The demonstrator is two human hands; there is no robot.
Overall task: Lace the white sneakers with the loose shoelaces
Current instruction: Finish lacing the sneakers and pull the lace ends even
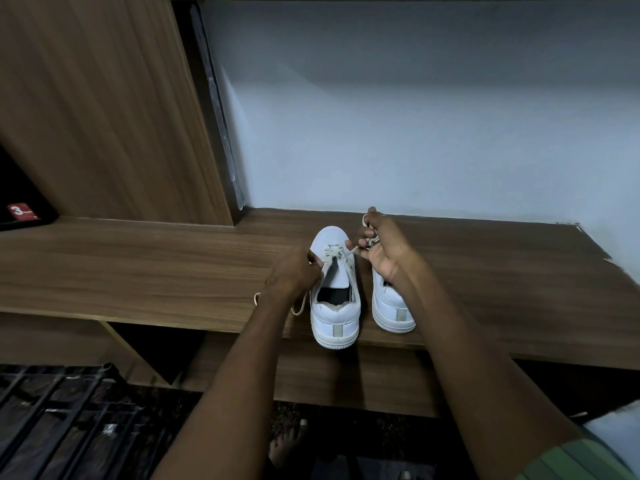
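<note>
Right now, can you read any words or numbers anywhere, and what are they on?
"3": white numeral on the red sticker, which sits on the black object at the far left.
Smaller print beside the 3 on that sticker: too blurred to read.
White sneakers, shoelace, wooden shelf: no readable text.

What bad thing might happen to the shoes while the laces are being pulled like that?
1. The left sneaker stands with its heel right at the front edge of the wooden shelf, so a tug from the left hand might tip it off.
2. The right hand holds a bunched lace, which might tangle or knot.
3. The right sneaker sits partly under the right wrist and also near the edge, so it might get nudged.
</note>
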